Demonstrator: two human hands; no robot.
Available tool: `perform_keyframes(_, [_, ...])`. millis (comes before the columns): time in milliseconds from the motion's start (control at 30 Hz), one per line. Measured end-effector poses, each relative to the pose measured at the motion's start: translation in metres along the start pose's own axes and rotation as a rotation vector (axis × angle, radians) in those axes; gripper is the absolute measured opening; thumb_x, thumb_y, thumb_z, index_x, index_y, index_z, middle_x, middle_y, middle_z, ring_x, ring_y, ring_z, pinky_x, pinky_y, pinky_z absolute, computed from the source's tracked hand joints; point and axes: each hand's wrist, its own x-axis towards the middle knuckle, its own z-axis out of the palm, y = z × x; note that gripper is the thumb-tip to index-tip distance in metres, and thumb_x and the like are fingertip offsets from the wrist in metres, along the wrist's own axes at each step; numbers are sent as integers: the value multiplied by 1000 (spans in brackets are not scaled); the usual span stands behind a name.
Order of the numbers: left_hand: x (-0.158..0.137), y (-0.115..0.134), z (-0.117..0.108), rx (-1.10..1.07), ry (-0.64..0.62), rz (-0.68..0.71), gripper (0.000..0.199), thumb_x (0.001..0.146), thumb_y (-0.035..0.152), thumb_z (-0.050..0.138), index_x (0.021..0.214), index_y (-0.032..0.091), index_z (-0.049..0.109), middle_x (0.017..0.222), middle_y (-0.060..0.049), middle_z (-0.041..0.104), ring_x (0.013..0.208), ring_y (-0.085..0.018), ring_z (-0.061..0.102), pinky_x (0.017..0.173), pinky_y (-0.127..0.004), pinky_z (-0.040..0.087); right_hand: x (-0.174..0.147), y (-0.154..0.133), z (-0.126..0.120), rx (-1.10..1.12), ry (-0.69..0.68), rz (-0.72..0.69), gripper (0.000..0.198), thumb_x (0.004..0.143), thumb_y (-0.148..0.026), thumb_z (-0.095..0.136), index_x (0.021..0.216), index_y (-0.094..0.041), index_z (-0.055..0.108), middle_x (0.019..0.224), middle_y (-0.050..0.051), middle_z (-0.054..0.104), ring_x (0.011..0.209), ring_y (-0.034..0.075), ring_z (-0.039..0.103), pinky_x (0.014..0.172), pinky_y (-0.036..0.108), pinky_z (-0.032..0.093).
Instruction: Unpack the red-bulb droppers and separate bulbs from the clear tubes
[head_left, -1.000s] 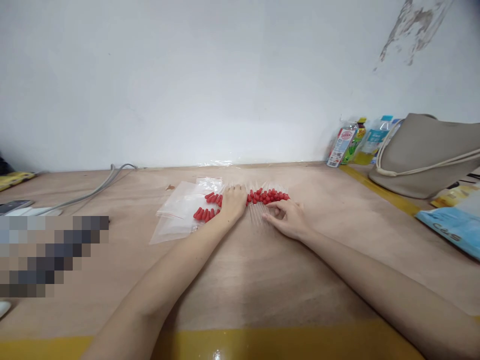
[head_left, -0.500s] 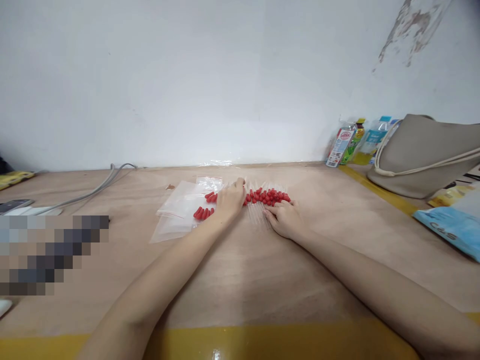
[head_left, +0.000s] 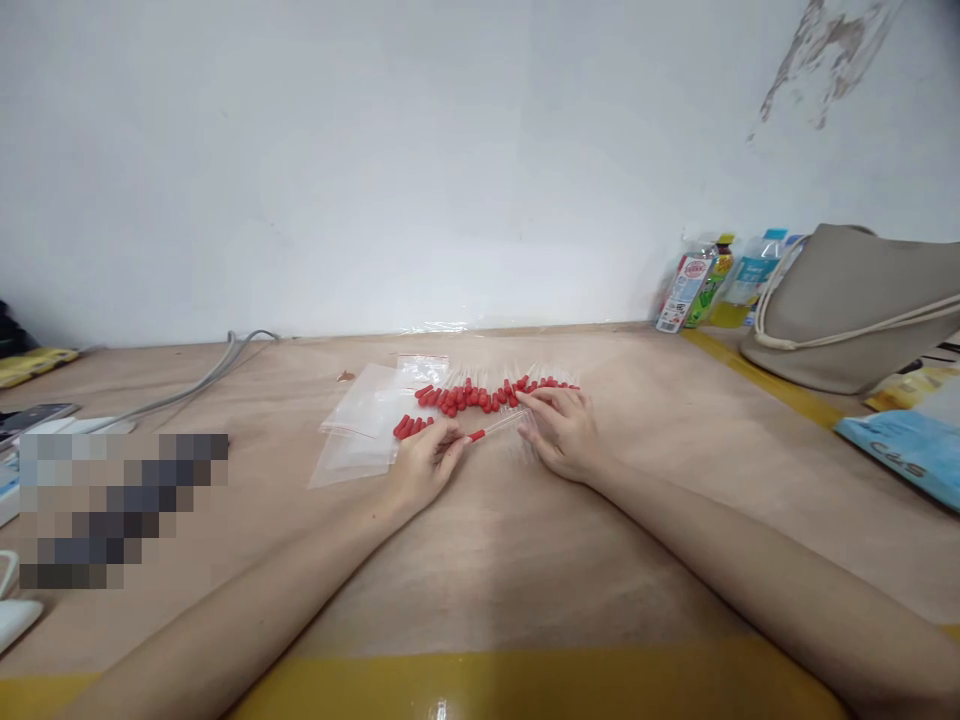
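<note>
My left hand (head_left: 427,460) pinches a glass dropper near its red rubber bulb (head_left: 477,436). Its clear tube (head_left: 504,422) points right and slightly away, toward my right hand (head_left: 564,432). The right hand's thumb and forefinger are apart, with the tube's far end between them; contact is unclear. Many more droppers with red bulbs (head_left: 472,397) lie in a row just beyond both hands, their clear tubes pointing to the wall. A smaller group of red bulbs (head_left: 409,427) rests on clear zip bags (head_left: 360,400), partly behind my left hand.
A grey cable (head_left: 214,370) runs along the table at left, near a phone and a blurred patch. At right stand a carton (head_left: 684,293), bottles (head_left: 752,280) and a grey-beige bag (head_left: 855,310), with a blue packet (head_left: 892,450) in front. Yellow tape (head_left: 480,685) edges the table.
My left hand has come back toward me from over the row and now holds a dropper by its bulb end. My right hand's fingers have lifted and opened from the pile.
</note>
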Motion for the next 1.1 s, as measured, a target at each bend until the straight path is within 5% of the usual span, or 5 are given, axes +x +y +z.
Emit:
perform_keyframes(133, [3, -2, 2, 68, -48, 83, 11, 85, 26, 47, 90, 19, 53, 82, -3, 61, 75, -13, 61, 70, -26, 53, -1, -5, 0, 37, -73, -202, 29, 84, -38, 49, 108, -25, 59, 98, 3, 64, 97, 18, 50, 92, 38, 23])
perform_keyframes(300, [5, -2, 0, 76, -18, 142, 15, 85, 25, 47, 96, 18, 55, 87, -4, 63, 77, -13, 62, 71, -27, 53, -3, -5, 2, 39, -100, -230, 22, 86, -34, 47, 93, -23, 65, 70, 1, 63, 77, 15, 49, 89, 37, 24])
perform_keyframes(467, [10, 3, 1, 192, -95, 287, 31, 80, 30, 56, 110, 21, 55, 120, -9, 53, 115, -22, 47, 94, -41, 43, -3, -9, 0, 53, -137, -216, 23, 87, -33, 45, 89, -23, 66, 67, 1, 59, 73, 14, 47, 85, 36, 25])
perform_keyframes(767, [13, 3, 7, 217, -80, 411, 15, 84, 22, 50, 95, 19, 60, 98, -6, 64, 110, -20, 52, 91, -38, 43, -3, -16, 1, 90, -178, -222, 25, 87, -38, 45, 94, -24, 64, 77, 1, 64, 81, 14, 48, 92, 37, 21])
perform_keyframes(1100, [13, 8, 3, 315, -243, 400, 19, 88, 21, 40, 91, 18, 58, 99, -6, 64, 111, -17, 50, 100, -40, 34, -5, -19, 2, 49, -156, -281, 25, 87, -31, 44, 77, -22, 65, 58, -2, 56, 65, 11, 44, 88, 35, 22])
